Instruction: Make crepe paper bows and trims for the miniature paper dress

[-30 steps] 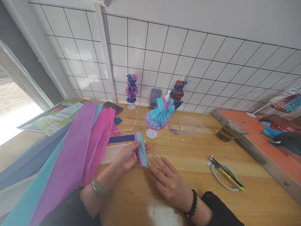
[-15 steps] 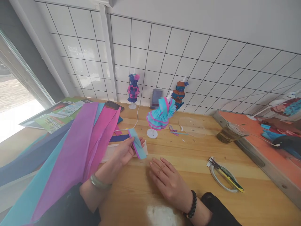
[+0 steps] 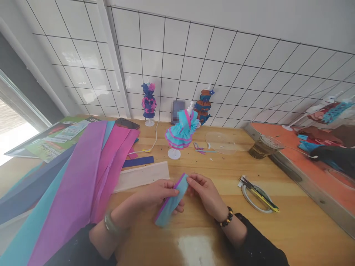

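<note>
A light blue paper strip with a purple edge slants above the wooden table. My left hand pinches its middle between thumb and fingers. At the strip's upper right end, my right hand grips the corner with thumb and index finger. Behind the hands stands a small dress form in a blue and pink ruffled paper dress. A white paper strip and a dark blue strip lie on the table to the left.
Large coloured paper sheets cover the left side. Scissors lie on a tape roll at right, near a lidded cup. Two more dressed forms, one navy and pink, one brown and blue, stand by the tiled wall.
My right hand has risen from the table and taken the strip's end. My left hand has brought the strip nearer and turned it the other way. The view has shifted slightly right.
</note>
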The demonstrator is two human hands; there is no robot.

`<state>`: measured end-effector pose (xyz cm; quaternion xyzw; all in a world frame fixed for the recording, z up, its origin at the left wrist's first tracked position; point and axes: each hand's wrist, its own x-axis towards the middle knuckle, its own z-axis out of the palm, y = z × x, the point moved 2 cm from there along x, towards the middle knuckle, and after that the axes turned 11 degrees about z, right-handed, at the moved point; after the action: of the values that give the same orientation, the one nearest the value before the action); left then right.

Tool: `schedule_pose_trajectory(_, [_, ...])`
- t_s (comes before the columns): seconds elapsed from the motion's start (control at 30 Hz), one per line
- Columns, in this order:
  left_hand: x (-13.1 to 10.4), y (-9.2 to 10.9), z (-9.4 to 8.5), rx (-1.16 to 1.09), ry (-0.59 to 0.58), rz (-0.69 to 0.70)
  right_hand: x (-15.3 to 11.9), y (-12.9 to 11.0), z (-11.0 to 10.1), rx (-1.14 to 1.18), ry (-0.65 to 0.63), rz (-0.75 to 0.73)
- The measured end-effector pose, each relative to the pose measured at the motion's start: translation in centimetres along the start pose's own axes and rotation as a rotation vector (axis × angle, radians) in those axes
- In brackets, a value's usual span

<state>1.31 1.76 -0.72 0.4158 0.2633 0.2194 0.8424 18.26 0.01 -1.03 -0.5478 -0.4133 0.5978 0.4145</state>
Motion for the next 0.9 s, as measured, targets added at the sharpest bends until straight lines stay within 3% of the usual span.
schedule_pose_trajectory(0.17, [0.3, 0.2, -0.4, 0.037, -0.037, 0.063, 0.0, -0.2, -0.8, 0.025, 0.053, 0.018])
schedule_pose_trajectory(0.37, [0.7, 0.8, -1.5, -0.008, 0.121, 0.176, -0.4, -1.1, -2.4, 0.112, 0.175, -0.063])
schedule_pose_trajectory(0.53, [0.4, 0.9, -1.2, 0.213, 0.059, 0.137, -0.3, -1.4, -3.5, 0.193, 0.221, -0.071])
schedule_pose_trajectory(0.63, [0.4, 0.9, -1.3, 0.299, 0.107, 0.149, -0.1, -1.4, -4.1, 0.237, 0.25, -0.058])
schedule_pose_trajectory(0.8, [0.7, 1.2, -1.8, 0.341, 0.217, 0.183, 0.2, -1.1, -5.0, 0.274, 0.248, -0.021])
schedule_pose_trajectory(0.9, [0.8, 1.3, -1.9, 0.367, 0.231, 0.202, 0.5, -0.7, -5.4, 0.307, 0.171, 0.067])
